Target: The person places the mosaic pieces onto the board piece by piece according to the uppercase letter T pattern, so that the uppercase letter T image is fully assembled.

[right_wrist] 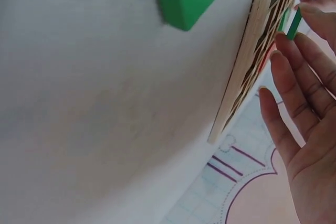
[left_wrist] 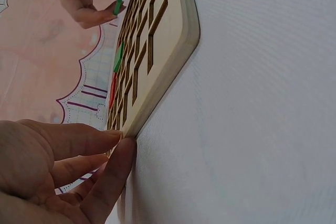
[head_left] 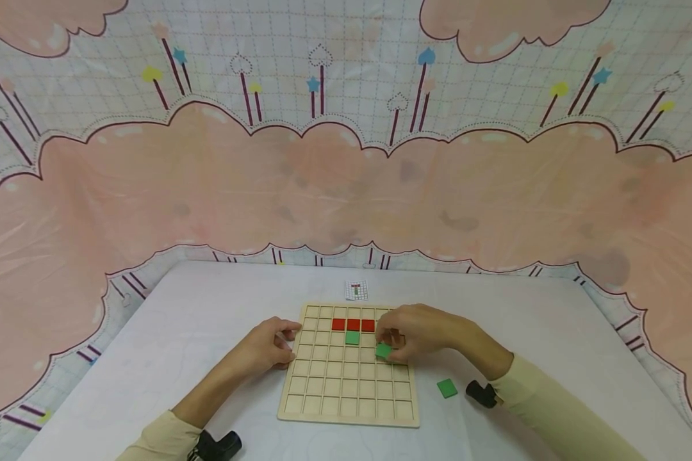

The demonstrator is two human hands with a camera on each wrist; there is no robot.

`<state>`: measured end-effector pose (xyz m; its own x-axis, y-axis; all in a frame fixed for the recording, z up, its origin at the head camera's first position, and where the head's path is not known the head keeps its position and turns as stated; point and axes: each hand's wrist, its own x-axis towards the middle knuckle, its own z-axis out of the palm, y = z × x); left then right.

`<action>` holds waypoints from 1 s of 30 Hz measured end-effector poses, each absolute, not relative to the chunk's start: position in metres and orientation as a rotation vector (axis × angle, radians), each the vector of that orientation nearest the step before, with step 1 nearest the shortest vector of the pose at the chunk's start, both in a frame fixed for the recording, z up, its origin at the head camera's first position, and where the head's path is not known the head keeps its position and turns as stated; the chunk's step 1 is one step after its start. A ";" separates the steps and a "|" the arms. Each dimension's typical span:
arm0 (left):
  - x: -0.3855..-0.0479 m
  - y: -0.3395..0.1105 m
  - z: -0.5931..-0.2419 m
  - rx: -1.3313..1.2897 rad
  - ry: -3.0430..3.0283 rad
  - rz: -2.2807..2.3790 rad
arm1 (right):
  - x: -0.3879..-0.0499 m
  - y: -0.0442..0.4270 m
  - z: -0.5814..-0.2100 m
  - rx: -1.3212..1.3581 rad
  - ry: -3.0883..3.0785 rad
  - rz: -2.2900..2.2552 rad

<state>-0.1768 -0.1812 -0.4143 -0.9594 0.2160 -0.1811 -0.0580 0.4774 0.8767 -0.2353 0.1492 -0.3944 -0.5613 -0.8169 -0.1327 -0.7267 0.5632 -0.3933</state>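
Note:
A wooden grid board (head_left: pixel 317 369) lies on the white table. Three red square tiles (head_left: pixel 354 324) sit side by side in its upper part, and one green tile (head_left: pixel 352 338) lies directly below the middle red one. My right hand (head_left: pixel 418 330) pinches another green tile (head_left: pixel 383 351) between thumb and fingertips over the board's right side. In the right wrist view this held tile (right_wrist: pixel 295 23) is tilted on edge. My left hand (head_left: pixel 265 346) touches the board's left edge with thumb and fingertips, seen closer in the left wrist view.
A loose green tile (head_left: pixel 446 388) lies on the table to the right of the board. Behind the board is a small card (head_left: pixel 356 290) printed with a grid and coloured squares. A patterned pink and white cloth (head_left: pixel 346 192) hangs beyond the table.

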 end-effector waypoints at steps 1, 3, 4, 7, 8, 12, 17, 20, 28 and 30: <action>-0.177 -0.181 -0.414 0.124 2.462 1.475 | -0.236 0.147 -0.394 -1.272 2.496 -0.431; -0.177 -0.181 -0.415 0.112 2.464 1.476 | -0.237 0.144 -0.394 -1.267 2.490 -0.435; -0.178 -0.181 -0.414 0.112 2.467 1.476 | -0.238 0.142 -0.394 -1.266 2.489 -0.436; -0.178 -0.181 -0.414 0.122 2.469 1.477 | -0.240 0.138 -0.394 -1.270 2.483 -0.434; -0.178 -0.181 -0.414 0.123 2.468 1.480 | -0.240 0.136 -0.394 -1.278 2.479 -0.433; -0.177 -0.182 -0.414 0.128 2.466 1.479 | -0.244 0.130 -0.397 -1.316 2.467 -0.437; -0.176 -0.181 -0.414 0.121 2.475 1.468 | -0.245 0.122 -0.398 -1.362 2.460 -0.440; -0.176 -0.181 -0.415 0.112 2.466 1.476 | -0.245 0.117 -0.398 -1.383 2.462 -0.430; -0.177 -0.181 -0.415 0.101 2.466 1.480 | -0.246 0.108 -0.399 -1.436 2.453 -0.434; -0.177 -0.181 -0.415 0.103 2.469 1.477 | -0.246 0.106 -0.399 -1.448 2.454 -0.434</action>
<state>-0.1768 -0.1814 -0.4149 -0.9632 0.1935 -0.1865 -0.0729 0.4799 0.8743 -0.2461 0.1063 -0.3992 -0.4704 -0.8797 -0.0695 -0.8026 0.4592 -0.3808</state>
